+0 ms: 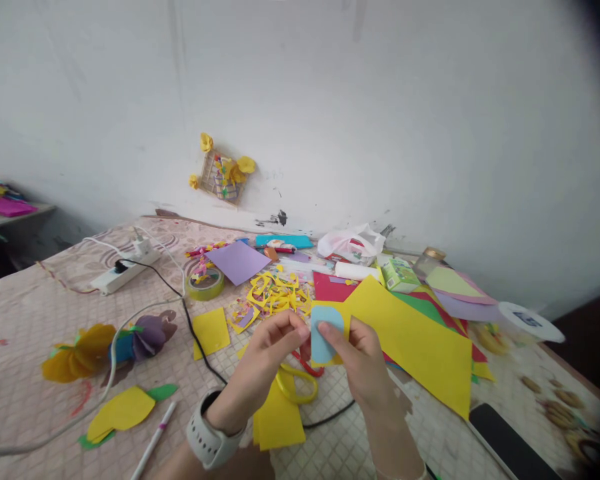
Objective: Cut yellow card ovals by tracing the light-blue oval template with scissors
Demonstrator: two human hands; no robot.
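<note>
In my right hand [363, 360] is a light blue paper piece [325, 350] with rounded corners, lying against a yellow paper square [347, 327]. The right thumb presses on the blue piece and the fingers are behind. My left hand [275, 350], with a white watch on its wrist, is closed in a pinch at the left edge of the papers; what its fingertips hold, if anything, is hidden. Below both hands, scissors with a yellow handle [300, 387] lie partly over stacked yellow paper squares [280, 420].
Yellow paper scraps [280, 293], a tape roll [205, 285] and a purple sheet [240, 262] lie beyond. A large yellow sheet [420, 340] and a phone [510, 443] are at right. Left are a power strip [127, 272], cables, paper flowers [83, 350] and a white pen [155, 440].
</note>
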